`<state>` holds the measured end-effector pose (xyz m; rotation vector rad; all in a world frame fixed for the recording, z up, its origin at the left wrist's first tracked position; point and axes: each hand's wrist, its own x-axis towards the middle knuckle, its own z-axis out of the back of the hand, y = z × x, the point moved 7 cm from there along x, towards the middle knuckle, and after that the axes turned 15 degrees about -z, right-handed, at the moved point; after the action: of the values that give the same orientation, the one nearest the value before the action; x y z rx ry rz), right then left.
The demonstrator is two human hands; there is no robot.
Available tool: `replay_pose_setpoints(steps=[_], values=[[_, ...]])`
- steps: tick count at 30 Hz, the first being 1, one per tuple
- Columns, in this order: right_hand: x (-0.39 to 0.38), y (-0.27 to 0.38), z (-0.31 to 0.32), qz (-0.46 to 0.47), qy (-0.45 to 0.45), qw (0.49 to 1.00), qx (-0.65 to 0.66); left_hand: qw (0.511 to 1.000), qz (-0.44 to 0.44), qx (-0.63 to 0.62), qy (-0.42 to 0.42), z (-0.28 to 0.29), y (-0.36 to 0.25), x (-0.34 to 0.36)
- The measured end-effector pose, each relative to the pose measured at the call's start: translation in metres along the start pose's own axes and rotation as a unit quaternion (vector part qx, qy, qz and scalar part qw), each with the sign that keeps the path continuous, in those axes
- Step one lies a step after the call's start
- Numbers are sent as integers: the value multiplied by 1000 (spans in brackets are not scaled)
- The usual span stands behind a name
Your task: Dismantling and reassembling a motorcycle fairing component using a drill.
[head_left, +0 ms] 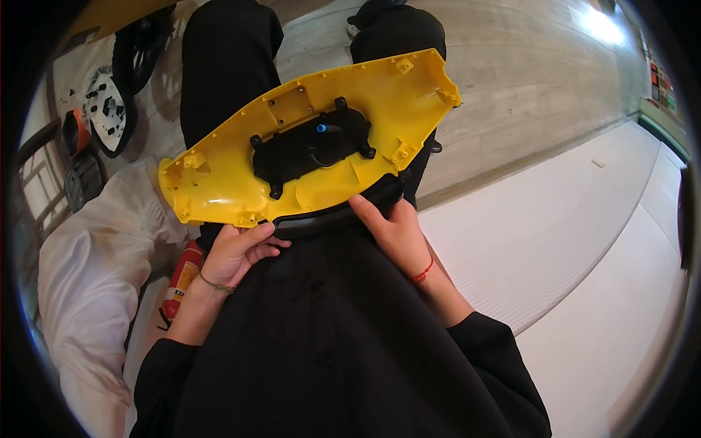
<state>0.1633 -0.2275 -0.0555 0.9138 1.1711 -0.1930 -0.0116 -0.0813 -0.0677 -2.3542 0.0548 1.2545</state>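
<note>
A yellow plastic panel [409,87], its ribbed inner side up, rests across my black-clad thighs. Several screw posts and clips line its edges. In its middle sits a black plastic housing [292,155] with mounting feet and a short blue-tipped stub. Along the panel's near edge runs a curved black trim piece [321,220]. My left hand [237,255] pinches the panel's near left edge beside the trim's end, thumb on top and fingers curled below. My right hand [398,233] grips the trim near its right end with the thumb on top. Fingers beneath are partly hidden.
A red fire extinguisher [182,276] stands by my left forearm. White cloth, seemingly a trouser leg [95,241], is at left. Beyond lie a white shell part with black pieces [107,109] and an orange-and-black part [75,131]. A long white surface [540,226] extends at right.
</note>
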Motion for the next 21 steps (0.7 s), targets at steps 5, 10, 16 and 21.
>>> replay_pose_setpoints(steps=[5,10,16,21], values=[[11,-7,3,-112,5,990,-89,1000,3,4,-9,0,0,-2],[16,-8,2,-63,-18,996,-53,1000,9,8,-15,-1,1,0],[8,-6,7,-170,51,976,126,1000,1,8,-27,0,1,0],[20,-11,14,-143,75,972,168,999,-16,4,-31,0,1,1]])
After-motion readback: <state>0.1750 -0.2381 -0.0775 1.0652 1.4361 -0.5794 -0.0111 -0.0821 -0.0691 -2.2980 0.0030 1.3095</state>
